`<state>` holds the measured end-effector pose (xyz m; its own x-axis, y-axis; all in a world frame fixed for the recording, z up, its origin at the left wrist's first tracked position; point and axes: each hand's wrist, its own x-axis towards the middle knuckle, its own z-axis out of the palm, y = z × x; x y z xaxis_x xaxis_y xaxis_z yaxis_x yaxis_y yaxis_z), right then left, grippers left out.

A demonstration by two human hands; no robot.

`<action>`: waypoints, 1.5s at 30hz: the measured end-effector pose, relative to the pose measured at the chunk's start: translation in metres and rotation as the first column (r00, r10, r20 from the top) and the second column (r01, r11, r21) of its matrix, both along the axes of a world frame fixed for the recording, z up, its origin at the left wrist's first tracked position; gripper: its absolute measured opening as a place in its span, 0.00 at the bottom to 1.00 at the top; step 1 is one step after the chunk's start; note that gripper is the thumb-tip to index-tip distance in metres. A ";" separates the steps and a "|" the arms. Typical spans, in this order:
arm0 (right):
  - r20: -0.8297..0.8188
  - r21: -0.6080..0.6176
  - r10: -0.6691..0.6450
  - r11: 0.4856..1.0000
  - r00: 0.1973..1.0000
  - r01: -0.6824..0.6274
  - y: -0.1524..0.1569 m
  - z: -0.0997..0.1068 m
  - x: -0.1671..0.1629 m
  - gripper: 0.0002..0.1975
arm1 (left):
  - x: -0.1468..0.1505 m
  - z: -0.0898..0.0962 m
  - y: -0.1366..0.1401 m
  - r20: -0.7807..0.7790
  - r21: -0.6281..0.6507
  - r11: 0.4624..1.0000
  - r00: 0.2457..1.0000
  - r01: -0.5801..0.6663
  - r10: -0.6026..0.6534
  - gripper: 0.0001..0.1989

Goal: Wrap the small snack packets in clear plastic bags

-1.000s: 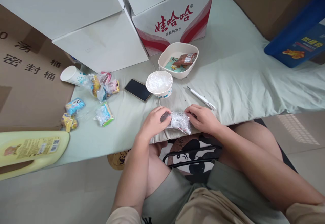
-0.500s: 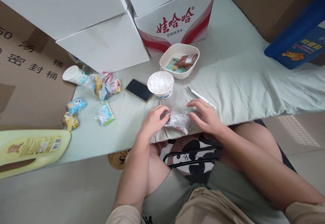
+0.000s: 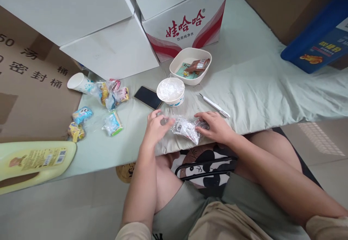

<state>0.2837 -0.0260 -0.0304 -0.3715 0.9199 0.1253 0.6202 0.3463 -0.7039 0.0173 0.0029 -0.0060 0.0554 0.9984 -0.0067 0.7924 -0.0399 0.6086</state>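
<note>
A person sits at 6 o'clock to a cloth-draped counter (image 3: 261,69). On a dial centred just ahead of the person, a red-lettered white carton (image 3: 186,24) stands at 12, a blue container (image 3: 318,42) at 2 and a pale yellow bottle (image 3: 40,160) near 9. A cream tray (image 3: 203,74) holding two small packs (one brown, one green) sits at 12, before the carton. The left hand (image 3: 157,125) is spread at 9; the right hand (image 3: 217,127) curves inward at 3, well apart from it. A paper bowl (image 3: 176,102) of clear plastic stands at 11, a dark phone (image 3: 147,96) beside it at 10. At centre, between the hands, is a film-wrapped packet (image 3: 187,129), right fingers on its film (whether pinching, one cannot tell), left thumb near its edge. A white pen (image 3: 214,105) lies at 2.
</note>
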 end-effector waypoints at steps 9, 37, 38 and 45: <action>0.004 -0.016 0.005 1.000 1.000 -0.005 0.000 0.002 -0.002 0.18 | 0.034 0.003 -0.006 0.534 -0.013 0.997 0.843 0.076 -0.058 0.15; -0.176 0.006 -0.009 1.000 0.984 0.011 0.008 -0.002 0.022 0.24 | 0.033 0.012 -0.008 0.294 0.037 0.960 0.915 0.278 -0.277 0.13; -0.149 0.019 -0.015 1.000 0.989 0.018 0.007 -0.002 0.022 0.25 | 0.031 0.012 -0.008 0.315 0.016 0.963 0.913 0.269 -0.260 0.13; 0.014 0.149 0.176 0.973 0.984 -0.177 0.004 -0.006 0.011 0.20 | 0.031 0.009 -0.008 0.354 0.036 0.963 0.897 0.268 -0.263 0.12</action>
